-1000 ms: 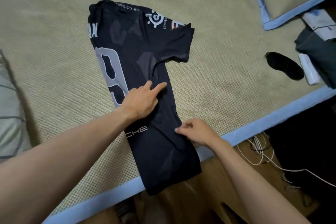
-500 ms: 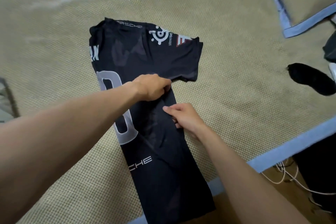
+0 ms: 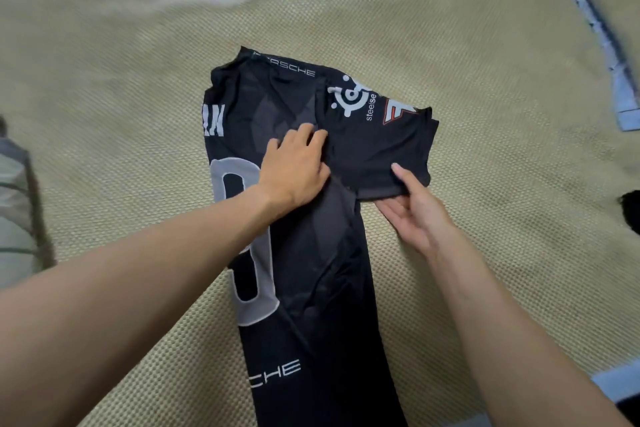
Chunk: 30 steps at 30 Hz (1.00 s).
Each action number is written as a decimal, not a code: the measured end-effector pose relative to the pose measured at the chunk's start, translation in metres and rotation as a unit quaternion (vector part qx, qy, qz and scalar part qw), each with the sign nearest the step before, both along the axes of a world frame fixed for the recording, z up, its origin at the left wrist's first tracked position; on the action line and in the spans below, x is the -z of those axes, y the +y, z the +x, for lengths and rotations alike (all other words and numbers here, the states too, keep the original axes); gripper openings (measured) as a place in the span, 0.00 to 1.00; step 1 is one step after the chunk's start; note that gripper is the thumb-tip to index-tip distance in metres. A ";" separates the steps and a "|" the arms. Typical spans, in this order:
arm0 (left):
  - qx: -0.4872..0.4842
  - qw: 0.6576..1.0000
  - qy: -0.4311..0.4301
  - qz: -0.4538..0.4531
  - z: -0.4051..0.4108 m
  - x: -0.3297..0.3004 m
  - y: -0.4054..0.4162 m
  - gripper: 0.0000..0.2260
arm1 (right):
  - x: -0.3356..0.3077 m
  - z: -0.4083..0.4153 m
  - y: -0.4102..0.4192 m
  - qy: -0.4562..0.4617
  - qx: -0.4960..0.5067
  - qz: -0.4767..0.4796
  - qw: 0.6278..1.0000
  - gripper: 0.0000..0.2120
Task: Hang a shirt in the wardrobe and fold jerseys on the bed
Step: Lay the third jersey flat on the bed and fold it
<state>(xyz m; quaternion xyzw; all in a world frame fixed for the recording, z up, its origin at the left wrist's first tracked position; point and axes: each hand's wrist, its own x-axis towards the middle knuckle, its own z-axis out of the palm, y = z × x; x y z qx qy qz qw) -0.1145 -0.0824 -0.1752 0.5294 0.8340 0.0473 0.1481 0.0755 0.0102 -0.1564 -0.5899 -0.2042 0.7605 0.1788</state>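
Folding: black jersey (image 3: 311, 253) on bed mat (image 3: 485, 253)
left hand (image 3: 294, 170): flat, fingers spread, pinning the jersey
right hand (image 3: 412, 208): pinching the sleeve (image 3: 381, 149) hem
handling: likely thin, limp, slippery; take by hems

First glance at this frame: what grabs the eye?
The black jersey with a big grey number, lying lengthwise down the middle of the beige woven mat, one sleeve sticking out to the right. The left hand presses flat on the jersey near the sleeve seam. The right hand pinches the sleeve's lower hem.
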 end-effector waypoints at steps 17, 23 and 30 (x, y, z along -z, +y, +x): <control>-0.216 0.973 -0.042 0.071 -0.189 -0.026 0.048 0.13 | 0.014 -0.022 0.011 -0.070 0.186 0.096 0.975 0.14; -0.340 0.930 -0.110 0.083 -0.185 -0.019 0.078 0.12 | 0.010 -0.019 0.020 -0.067 0.177 0.070 0.979 0.12; -0.028 0.988 0.095 0.122 -0.105 -0.019 0.080 0.17 | -0.001 -0.038 0.055 -0.139 -0.010 0.103 0.985 0.18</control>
